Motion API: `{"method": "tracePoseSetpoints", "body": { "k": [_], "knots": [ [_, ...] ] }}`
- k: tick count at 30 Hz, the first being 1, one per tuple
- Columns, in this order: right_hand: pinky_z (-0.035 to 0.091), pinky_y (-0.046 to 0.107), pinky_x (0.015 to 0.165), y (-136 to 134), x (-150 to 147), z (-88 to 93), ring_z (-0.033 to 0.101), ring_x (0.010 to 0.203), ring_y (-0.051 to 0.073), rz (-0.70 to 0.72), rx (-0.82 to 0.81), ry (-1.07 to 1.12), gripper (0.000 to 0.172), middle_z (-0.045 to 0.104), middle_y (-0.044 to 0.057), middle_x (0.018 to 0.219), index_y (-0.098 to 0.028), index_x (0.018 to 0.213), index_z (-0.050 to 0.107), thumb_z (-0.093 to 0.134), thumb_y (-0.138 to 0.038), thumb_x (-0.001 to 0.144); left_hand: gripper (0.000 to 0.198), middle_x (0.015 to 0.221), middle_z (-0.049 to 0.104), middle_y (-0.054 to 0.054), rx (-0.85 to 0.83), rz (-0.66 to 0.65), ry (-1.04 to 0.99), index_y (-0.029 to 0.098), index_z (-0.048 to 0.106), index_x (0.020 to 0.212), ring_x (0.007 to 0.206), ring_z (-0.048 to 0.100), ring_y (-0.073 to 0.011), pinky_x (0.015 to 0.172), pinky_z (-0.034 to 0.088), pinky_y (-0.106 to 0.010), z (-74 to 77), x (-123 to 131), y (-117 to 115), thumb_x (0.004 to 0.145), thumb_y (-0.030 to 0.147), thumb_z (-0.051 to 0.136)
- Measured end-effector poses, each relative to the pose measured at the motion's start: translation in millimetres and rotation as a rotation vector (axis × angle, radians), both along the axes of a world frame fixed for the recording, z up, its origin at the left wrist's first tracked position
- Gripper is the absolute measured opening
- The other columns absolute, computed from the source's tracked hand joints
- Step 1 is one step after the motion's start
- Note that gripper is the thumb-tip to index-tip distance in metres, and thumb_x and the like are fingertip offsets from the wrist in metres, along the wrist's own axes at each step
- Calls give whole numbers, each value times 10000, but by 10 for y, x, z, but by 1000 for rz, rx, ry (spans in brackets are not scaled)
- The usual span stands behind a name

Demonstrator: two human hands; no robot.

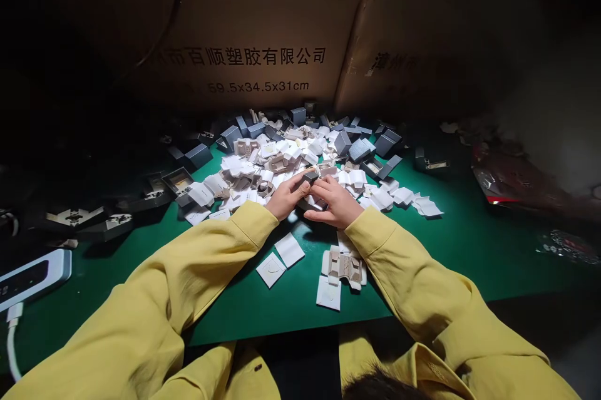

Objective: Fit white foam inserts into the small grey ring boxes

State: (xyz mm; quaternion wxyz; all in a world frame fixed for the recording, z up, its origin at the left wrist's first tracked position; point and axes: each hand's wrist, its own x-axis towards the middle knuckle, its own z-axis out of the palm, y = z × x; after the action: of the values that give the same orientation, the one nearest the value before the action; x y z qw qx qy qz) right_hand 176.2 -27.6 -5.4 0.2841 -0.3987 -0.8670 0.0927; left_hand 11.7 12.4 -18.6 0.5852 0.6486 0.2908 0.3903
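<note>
My left hand (287, 195) and my right hand (332, 201) meet at the middle of the green mat (451, 243), both in yellow sleeves. Together they grip a small dark grey box (310, 177), the fingers of each curled round it. Just behind the hands spreads a heap of white and beige card inserts (277, 162) mixed with more small grey boxes (359, 148). In front of my wrists lie two white square cards (280, 260) and a folded beige insert (344, 266).
Large brown cardboard cartons (263, 30) stand as a wall behind the heap. Open dark boxes (176, 182) lie at the left in shadow. A white device with a cable (32, 275) sits at the left edge. Red-and-dark plastic packaging (504, 182) lies at the right.
</note>
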Motion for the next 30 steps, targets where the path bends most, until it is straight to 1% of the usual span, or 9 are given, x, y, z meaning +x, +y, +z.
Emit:
{"method": "tracePoseSetpoints", "body": {
  "k": [6,12,15,18,23,30],
  "knots": [
    [422,370,735,-10,3,-18,422,810,225,-20,13,-10,363,571,76,860,-192,970,563,545,-504,787,642,1333,484,-124,-6,6,-7,151,532,1244,1262,400,-296,1062,291,-419,-27,6,18,744,554,555],
    [422,401,827,-28,-31,-46,467,922,240,-48,28,99,288,558,93,991,-198,994,543,554,-407,796,634,1307,508,-131,-7,25,-42,148,494,1272,1218,453,-287,1032,335,-419,-78,6,50,761,519,556],
    [432,384,799,-23,-33,-39,479,874,221,-38,-5,138,266,564,76,944,-200,979,546,571,-374,779,638,1291,526,-120,10,46,-9,159,503,1261,1193,478,-277,1015,359,-413,-64,3,43,752,541,551],
    [438,363,767,-17,-30,-23,476,835,208,-22,-42,132,259,564,61,887,-199,970,550,583,-346,759,635,1278,539,-108,44,51,23,166,524,1242,1188,484,-276,1014,364,-415,-27,3,24,747,563,539],
    [437,365,788,-12,-44,-7,485,870,215,-6,-49,119,242,566,69,945,-204,970,552,573,-311,754,616,1298,523,-100,26,29,9,171,532,1235,1218,453,-279,1032,345,-412,-4,5,3,750,551,544],
    [448,360,779,-28,-47,-7,498,867,215,-15,-48,122,241,573,63,907,-210,974,556,572,-312,756,631,1320,489,-140,-3,8,-18,136,517,1233,1216,449,-301,1022,346,-421,-24,-1,9,747,535,559]
  ]
}}
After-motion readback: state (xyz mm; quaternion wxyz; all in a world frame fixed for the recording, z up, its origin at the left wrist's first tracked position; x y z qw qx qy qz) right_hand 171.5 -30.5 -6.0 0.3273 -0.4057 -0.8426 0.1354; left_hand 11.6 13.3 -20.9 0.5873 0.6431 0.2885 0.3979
